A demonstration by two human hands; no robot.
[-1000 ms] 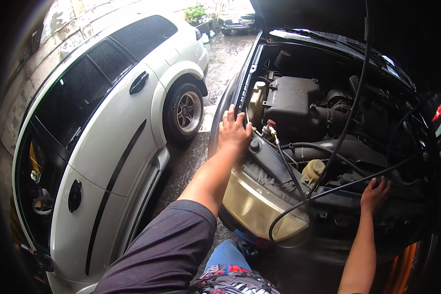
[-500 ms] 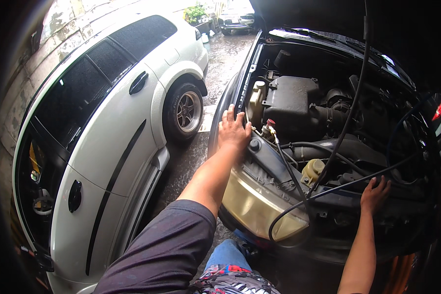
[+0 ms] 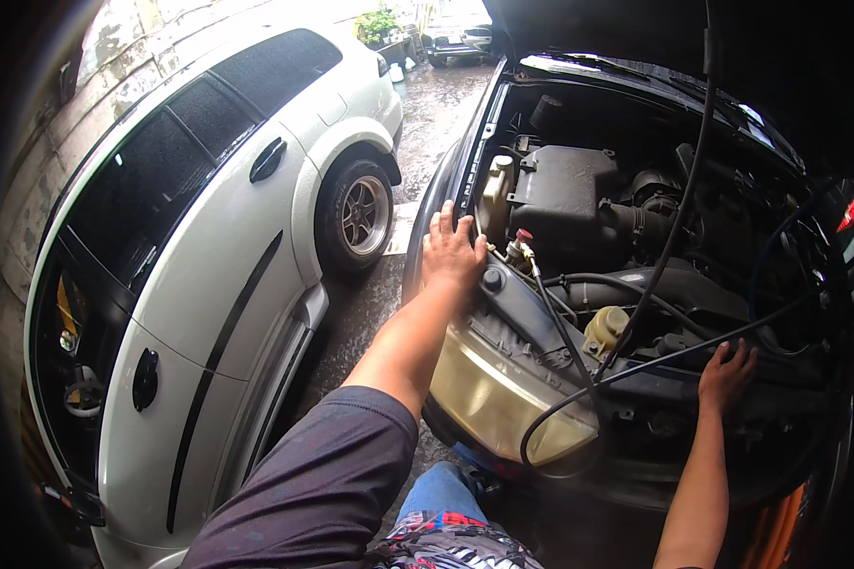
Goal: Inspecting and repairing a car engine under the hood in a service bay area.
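Note:
My left hand (image 3: pixel 453 250) rests with fingers spread on the fender edge of a dark car, just behind its yellowed headlight (image 3: pixel 503 394). Close to its fingertips are a pale plastic reservoir (image 3: pixel 496 197) and a hose fitting with a red cap (image 3: pixel 524 236). My right hand (image 3: pixel 728 375) lies, fingers stretched, on the dark front panel (image 3: pixel 655 379) of the engine bay, below a black hose (image 3: pixel 702 346) that loops across it. Neither hand holds anything. Between them sits a yellowish capped reservoir (image 3: pixel 607 327). Deeper in the bay is a black air filter box (image 3: pixel 569 180).
The raised hood (image 3: pixel 598 28) hangs overhead, with a long black hose or rod (image 3: pixel 697 171) running down from it. A white car (image 3: pixel 247 332) stands close on my left, wet ground (image 3: pixel 346 322) between the two. Another vehicle (image 3: pixel 457 43) is parked far back.

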